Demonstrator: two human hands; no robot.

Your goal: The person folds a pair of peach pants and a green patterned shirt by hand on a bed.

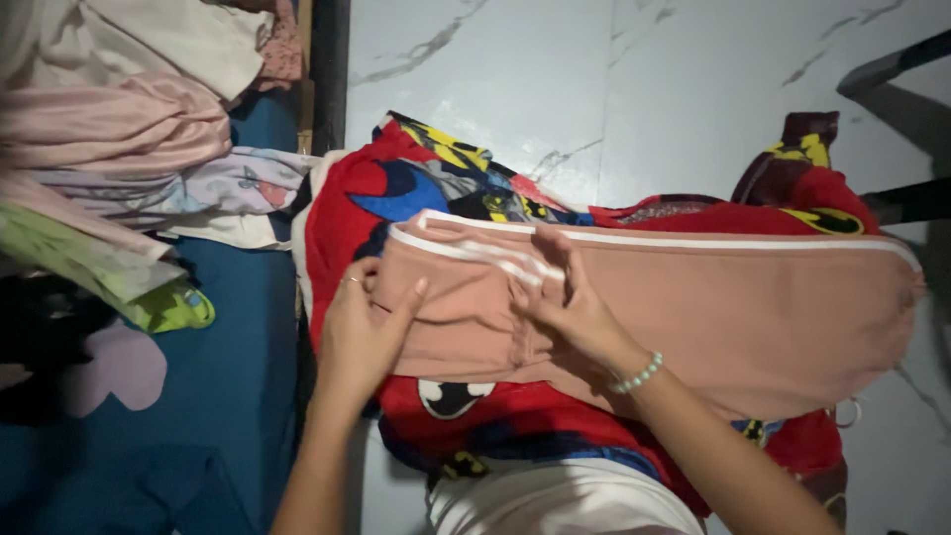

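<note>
The folded garment (693, 307) is dusty pink with white stripes along its edge, lying on a red blanket (555, 416) printed with blue, yellow and black cartoon figures. The floor (634, 79) is white marble with grey veins. The mattress (228, 396) is blue, the bracelet (637, 375) pale green.
</note>
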